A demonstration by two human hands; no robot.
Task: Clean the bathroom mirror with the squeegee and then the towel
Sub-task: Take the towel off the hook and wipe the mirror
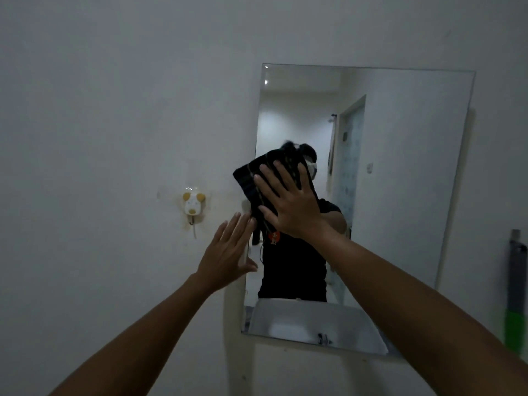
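A frameless rectangular mirror (pixel 405 172) hangs on the white wall. My right hand (pixel 288 201) lies flat with fingers spread on a dark folded towel (pixel 251 178), pressing it against the glass near the mirror's left edge. My left hand (pixel 228 250) is open, fingers apart, resting flat at the mirror's left edge just below the towel and holding nothing. The mirror reflects a person in a black shirt and a doorway behind. No squeegee is clearly visible.
A small white and yellow animal-shaped hook (pixel 193 205) is stuck to the wall left of the mirror. A grey and green object (pixel 516 292) hangs at the right edge. The sink shows only as a reflection (pixel 311 321) at the mirror's bottom.
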